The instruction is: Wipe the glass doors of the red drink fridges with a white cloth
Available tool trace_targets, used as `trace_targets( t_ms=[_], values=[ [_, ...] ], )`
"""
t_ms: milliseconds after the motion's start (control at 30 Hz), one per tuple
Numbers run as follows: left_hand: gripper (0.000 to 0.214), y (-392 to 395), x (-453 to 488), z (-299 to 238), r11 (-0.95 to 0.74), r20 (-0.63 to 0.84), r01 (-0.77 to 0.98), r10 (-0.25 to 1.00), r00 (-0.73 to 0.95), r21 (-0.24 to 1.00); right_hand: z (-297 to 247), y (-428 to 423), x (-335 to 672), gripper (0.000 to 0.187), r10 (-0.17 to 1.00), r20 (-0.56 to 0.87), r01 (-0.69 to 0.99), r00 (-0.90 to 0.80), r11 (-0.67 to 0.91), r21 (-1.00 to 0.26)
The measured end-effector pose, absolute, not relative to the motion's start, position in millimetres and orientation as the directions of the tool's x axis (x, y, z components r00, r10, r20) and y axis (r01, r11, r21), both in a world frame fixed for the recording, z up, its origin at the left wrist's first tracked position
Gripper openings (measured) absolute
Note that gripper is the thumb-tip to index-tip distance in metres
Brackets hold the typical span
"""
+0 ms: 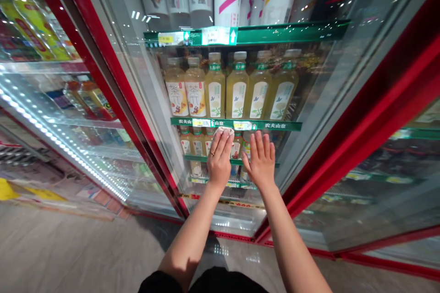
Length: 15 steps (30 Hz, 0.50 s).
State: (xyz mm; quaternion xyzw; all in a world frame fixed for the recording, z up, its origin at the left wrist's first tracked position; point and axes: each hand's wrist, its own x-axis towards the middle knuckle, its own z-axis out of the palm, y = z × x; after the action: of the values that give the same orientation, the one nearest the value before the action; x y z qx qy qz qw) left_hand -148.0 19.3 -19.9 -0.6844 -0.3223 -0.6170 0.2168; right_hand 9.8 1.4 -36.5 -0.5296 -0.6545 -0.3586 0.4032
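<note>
My left hand, with a ring on one finger, presses a crumpled white cloth flat against the glass door of a drinks fridge. Most of the cloth is hidden beneath its fingers. To the right, my right hand is open, palm toward the same glass, fingers stretched and thumb apart, holding nothing. Whether it touches the pane I cannot tell. Behind the glass, just above both hands, runs a green shelf edge with price tags. Several bottles of yellowish tea stand upright on that shelf.
Red door frames border the glass on both sides. At the left, another fridge section holds bottles beside a bright LED strip. Large white bottles fill the top shelf. Grey floor lies below.
</note>
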Motion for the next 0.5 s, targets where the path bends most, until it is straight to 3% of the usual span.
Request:
trace_targets(
  t_ms=[267,500],
  values=[
    [0.068,19,-157,-27,-0.675,0.97,0.701,0.209,-0.12,0.232,-39,3,9,0.086,0.434,0.896,0.994,-0.093,0.093,0.058],
    [0.07,23,-150,-14,-0.729,0.985,0.675,0.172,0.021,0.113,-38,2,9,0.089,0.489,0.869,0.992,-0.079,0.129,0.018]
  ],
)
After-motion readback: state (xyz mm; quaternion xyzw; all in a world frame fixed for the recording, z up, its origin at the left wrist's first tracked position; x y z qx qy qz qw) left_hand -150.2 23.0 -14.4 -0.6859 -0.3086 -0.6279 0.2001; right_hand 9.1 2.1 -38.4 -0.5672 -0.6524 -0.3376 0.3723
